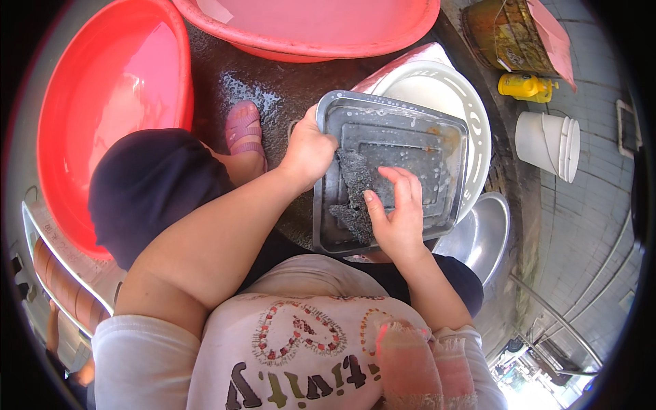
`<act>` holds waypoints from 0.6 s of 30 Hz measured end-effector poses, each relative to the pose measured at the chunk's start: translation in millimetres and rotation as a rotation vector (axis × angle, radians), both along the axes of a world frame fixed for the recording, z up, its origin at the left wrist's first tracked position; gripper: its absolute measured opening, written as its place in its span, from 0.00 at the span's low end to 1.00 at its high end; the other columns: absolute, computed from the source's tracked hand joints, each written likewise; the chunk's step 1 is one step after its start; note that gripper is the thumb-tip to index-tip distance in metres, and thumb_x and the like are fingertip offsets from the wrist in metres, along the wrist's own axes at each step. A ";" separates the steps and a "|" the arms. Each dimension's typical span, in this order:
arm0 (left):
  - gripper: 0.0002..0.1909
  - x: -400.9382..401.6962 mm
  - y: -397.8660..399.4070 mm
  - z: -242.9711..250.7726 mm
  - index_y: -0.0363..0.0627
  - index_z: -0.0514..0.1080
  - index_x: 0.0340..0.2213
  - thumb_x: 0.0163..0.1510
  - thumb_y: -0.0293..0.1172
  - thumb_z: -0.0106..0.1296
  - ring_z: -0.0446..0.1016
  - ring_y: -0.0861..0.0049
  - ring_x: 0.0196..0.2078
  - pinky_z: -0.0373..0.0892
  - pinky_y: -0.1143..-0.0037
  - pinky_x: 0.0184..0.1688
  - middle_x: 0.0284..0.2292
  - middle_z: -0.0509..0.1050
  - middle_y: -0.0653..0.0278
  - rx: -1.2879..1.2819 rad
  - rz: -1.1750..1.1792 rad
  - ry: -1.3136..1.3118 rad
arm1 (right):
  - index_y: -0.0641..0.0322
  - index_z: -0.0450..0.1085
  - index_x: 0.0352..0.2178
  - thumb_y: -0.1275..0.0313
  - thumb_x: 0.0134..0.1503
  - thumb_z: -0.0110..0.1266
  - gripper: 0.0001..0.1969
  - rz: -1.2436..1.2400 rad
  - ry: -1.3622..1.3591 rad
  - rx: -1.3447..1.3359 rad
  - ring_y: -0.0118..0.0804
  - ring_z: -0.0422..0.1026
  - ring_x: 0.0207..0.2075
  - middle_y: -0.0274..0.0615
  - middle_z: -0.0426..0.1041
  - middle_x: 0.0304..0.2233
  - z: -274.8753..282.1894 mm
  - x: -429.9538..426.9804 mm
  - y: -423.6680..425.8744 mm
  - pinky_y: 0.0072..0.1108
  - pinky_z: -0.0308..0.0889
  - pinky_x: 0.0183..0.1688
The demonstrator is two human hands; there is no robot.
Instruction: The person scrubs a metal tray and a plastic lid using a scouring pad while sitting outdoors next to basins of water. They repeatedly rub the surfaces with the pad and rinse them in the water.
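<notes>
My left hand (311,149) grips the left rim of a dark metal baking tray (389,177), which is wet, with soapy drops and brownish stains near its far right corner. A torn grey scouring pad (354,192) lies flat on the tray's left side. Over the tray hovers my right hand (402,212), fingers apart, its thumb tip at the pad's right edge; whether it touches the pad is hard to tell. Beneath the tray, partly covered by it, is a white plastic basin (479,138) with a slotted rim.
Red plastic tubs of water stand at left (183,77) and ahead (328,51). At right are a metal bowl (494,230), a white bucket (540,141), yellow bottles (523,86) and a stained bucket (505,36). The dark floor (205,56) is wet.
</notes>
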State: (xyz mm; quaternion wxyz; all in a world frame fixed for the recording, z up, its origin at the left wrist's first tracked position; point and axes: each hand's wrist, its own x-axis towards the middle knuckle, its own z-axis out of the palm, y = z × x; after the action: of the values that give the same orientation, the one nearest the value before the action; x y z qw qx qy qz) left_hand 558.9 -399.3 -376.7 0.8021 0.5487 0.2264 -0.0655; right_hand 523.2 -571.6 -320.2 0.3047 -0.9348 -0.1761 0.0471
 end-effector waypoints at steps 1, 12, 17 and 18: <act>0.26 0.1 0.0 -0.8 0.38 0.63 0.45 0.40 0.11 0.39 0.68 0.77 0.41 0.63 0.77 0.45 0.38 0.70 0.62 -0.004 0.002 -0.005 | 0.61 0.63 0.43 0.70 0.45 0.58 0.23 0.045 0.029 -0.039 0.51 0.61 0.46 0.50 0.63 0.43 4.1 0.7 -2.4 0.34 0.56 0.49; 0.28 -1.2 -0.8 -4.2 0.37 0.61 0.47 0.41 0.11 0.40 0.68 0.75 0.42 0.63 0.77 0.45 0.39 0.70 0.60 0.062 -0.016 0.011 | 0.63 0.49 0.56 0.65 0.42 0.61 0.42 0.264 0.152 -0.350 0.53 0.55 0.52 0.54 0.49 0.56 -10.7 -23.3 5.6 0.41 0.50 0.53; 0.27 -2.9 -0.9 -2.8 0.37 0.61 0.47 0.41 0.12 0.40 0.68 0.76 0.40 0.64 0.77 0.43 0.38 0.69 0.59 0.120 -0.012 0.078 | 0.63 0.59 0.50 0.69 0.47 0.55 0.28 0.089 -0.118 -0.404 0.49 0.62 0.45 0.48 0.60 0.50 -51.7 -0.2 27.0 0.36 0.58 0.46; 0.26 -3.3 -1.4 -2.7 0.37 0.61 0.46 0.41 0.11 0.40 0.68 0.77 0.40 0.64 0.78 0.42 0.38 0.69 0.60 0.102 0.005 0.073 | 0.60 0.64 0.45 0.68 0.48 0.54 0.21 0.058 -0.249 -0.382 0.46 0.65 0.43 0.42 0.64 0.47 -56.6 10.3 28.8 0.35 0.61 0.42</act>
State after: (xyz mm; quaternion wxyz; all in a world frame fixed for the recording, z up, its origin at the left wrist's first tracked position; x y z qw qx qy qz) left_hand 555.6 -400.7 -379.4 0.7645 0.5855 0.2599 -0.0716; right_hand 533.4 -542.8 -376.8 0.0963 -0.9687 -0.2270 -0.0275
